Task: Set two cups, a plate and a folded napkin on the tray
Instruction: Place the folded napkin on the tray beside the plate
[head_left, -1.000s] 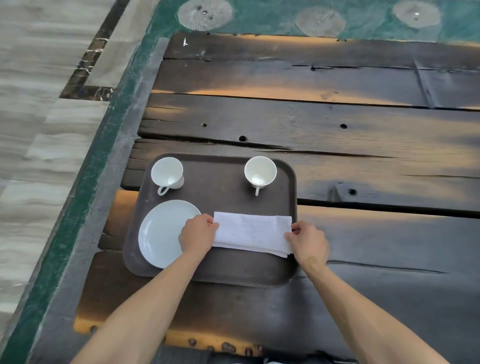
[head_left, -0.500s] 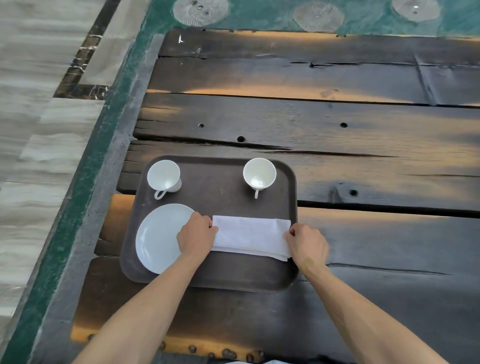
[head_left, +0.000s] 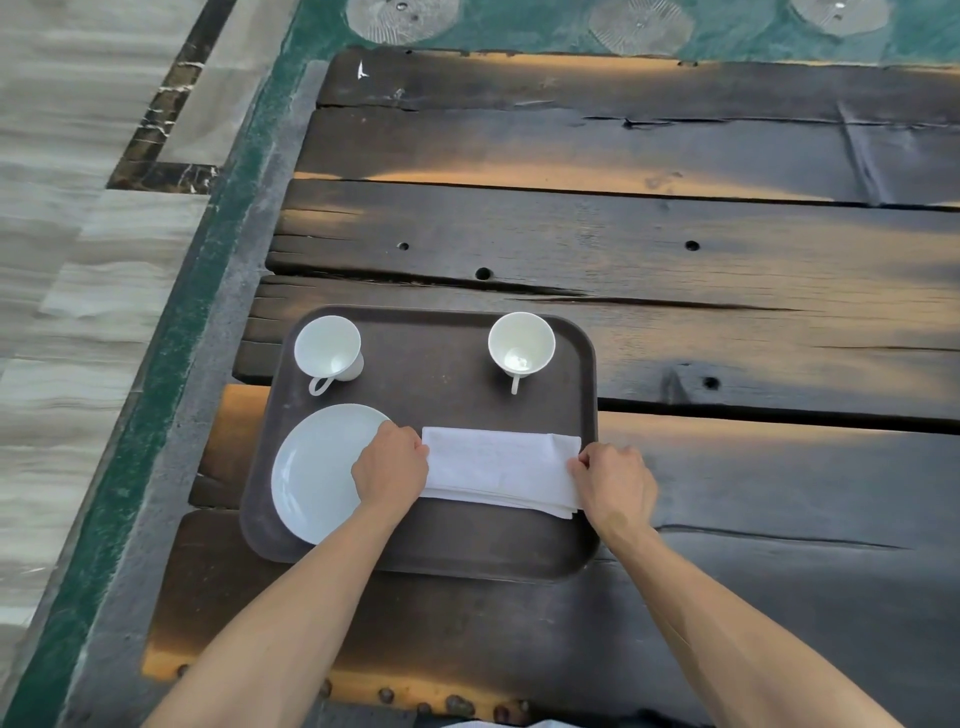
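Hands: left hand (head_left: 390, 470) and right hand (head_left: 617, 486) are pinching the napkin's (head_left: 498, 467) ends.
Tray (head_left: 431, 540): carrying napkin, plate (head_left: 317, 478) — cups (head_left: 328, 351) far.

bare tray (head_left: 431, 384) strip between two cups (head_left: 328, 349), plate (head_left: 311, 473) and napkin (head_left: 498, 467) filling the near half

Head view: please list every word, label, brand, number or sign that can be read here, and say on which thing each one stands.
No text can be read in this view.
Napkin: only faint marks, too blurred to tell whether they are writing.
Cups, plate, tray: plain, no print or brand visible.
Table: a small white mark near its far left corner, not legible as a sign.
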